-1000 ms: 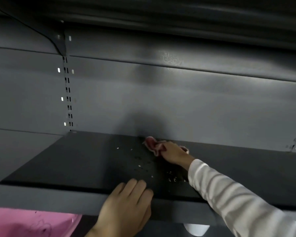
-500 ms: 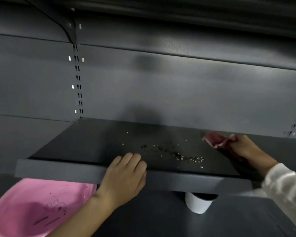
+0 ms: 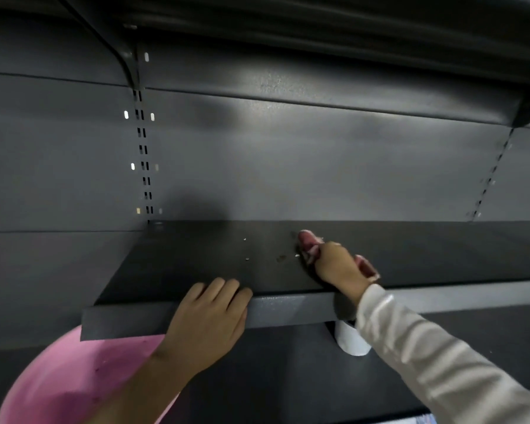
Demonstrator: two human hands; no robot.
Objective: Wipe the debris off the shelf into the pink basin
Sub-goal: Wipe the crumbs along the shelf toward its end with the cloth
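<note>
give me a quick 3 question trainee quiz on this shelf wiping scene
1. True or false: the right hand presses a pink cloth onto the shelf.
2. Where is the pink basin? A) on the shelf B) below the shelf's front edge, to the left C) on the shelf above
3. Fill in: the left hand rests on the shelf's front ____, its fingers curled over the top.

Key: 1 true; 2 B; 3 edge. A few specks of debris lie left of the cloth, and a white cup stands under the shelf.
</note>
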